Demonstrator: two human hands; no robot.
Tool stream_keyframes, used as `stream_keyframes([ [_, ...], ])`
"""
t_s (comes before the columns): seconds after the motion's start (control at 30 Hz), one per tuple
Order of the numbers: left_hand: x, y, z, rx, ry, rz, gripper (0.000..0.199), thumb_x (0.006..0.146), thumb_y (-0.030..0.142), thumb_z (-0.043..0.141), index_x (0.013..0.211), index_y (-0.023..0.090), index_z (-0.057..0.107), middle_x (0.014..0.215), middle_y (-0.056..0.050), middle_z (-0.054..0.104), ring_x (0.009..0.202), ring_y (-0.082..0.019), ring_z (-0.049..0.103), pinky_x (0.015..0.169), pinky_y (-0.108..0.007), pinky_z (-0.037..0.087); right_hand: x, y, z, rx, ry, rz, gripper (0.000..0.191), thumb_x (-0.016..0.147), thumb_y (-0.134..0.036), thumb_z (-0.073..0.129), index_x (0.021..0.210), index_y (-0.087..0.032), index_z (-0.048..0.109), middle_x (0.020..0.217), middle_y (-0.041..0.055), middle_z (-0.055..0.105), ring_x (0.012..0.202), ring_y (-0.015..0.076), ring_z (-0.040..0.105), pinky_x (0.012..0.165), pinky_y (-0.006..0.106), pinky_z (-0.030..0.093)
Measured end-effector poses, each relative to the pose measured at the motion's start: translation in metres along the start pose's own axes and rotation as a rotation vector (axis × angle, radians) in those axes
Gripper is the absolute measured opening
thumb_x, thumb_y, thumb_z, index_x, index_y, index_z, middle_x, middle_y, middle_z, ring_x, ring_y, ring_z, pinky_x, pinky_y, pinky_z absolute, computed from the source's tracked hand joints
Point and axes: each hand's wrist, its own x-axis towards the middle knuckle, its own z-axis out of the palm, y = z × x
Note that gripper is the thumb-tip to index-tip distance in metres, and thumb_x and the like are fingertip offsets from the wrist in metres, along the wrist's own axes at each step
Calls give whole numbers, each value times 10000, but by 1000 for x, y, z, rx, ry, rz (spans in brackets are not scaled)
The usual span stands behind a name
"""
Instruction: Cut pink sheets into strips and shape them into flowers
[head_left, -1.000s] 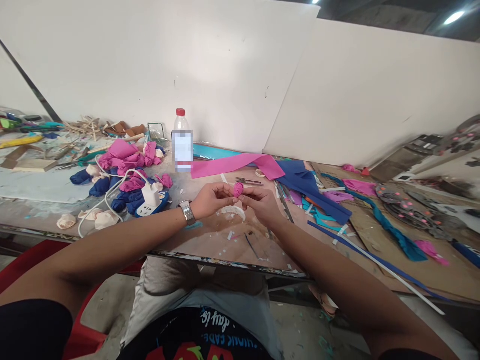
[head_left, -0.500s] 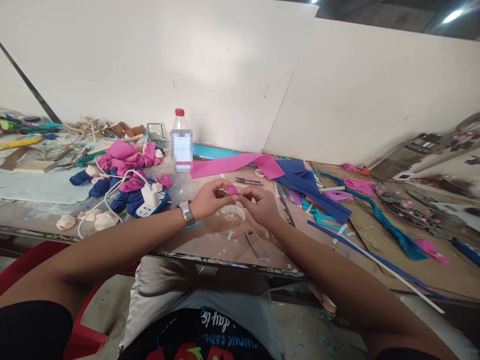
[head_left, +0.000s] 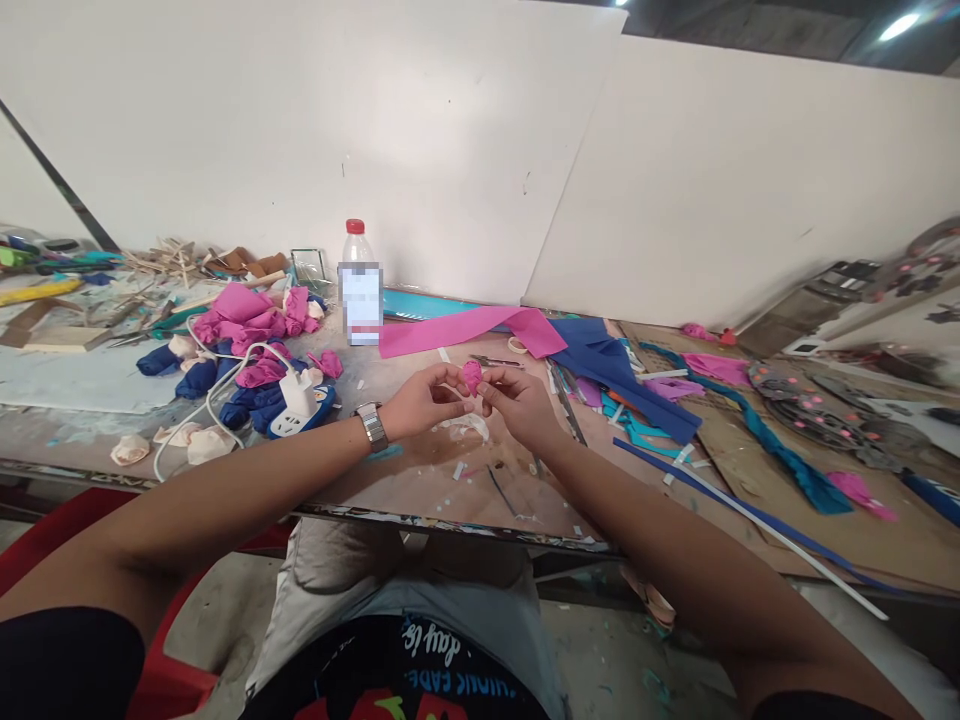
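A small crumpled pink piece [head_left: 472, 376], like a rolled bud, is held up over the table between my two hands. The fingers of my left hand [head_left: 426, 400] touch its left side, with the thumb a little lower and apart from it. My right hand [head_left: 517, 405] pinches its lower right part between thumb and fingers. Behind it lie small snips [head_left: 495, 362] and a long pink strip [head_left: 457, 328], whose right end meets dark blue strips [head_left: 600, 365].
A power strip [head_left: 300, 405] with a white cable, pink and blue crumpled bundles [head_left: 240, 318] and a red-capped bottle [head_left: 360, 290] stand or lie to the left. At right are a white stick [head_left: 787, 558], a teal strip [head_left: 787, 455] and cardboard [head_left: 742, 440].
The pink piece has turned more upright and moved slightly right and up between my fingers. My left thumb has come away from my right fingertips. The view has shifted slightly.
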Motion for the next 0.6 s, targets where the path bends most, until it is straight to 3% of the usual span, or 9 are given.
stream_keyframes([
  [0.27, 0, 0, -2, 117, -46, -47, 448, 835, 547, 725, 924, 108, 717, 833, -76, 712, 724, -140, 628, 694, -271, 489, 2, 0, 1, 106, -107, 73, 311, 843, -481, 732, 802, -181, 664, 656, -22, 607, 576, 111, 558, 601, 261, 453],
  [0.6, -1, 4, -2, 155, -6, -39, 380, 849, 497, 711, 830, 118, 700, 753, -54, 696, 651, -117, 580, 640, -251, 433, 2, 4, 0, 57, -121, 106, 296, 864, -481, 687, 880, -189, 645, 733, -22, 588, 619, 108, 525, 617, 259, 425],
])
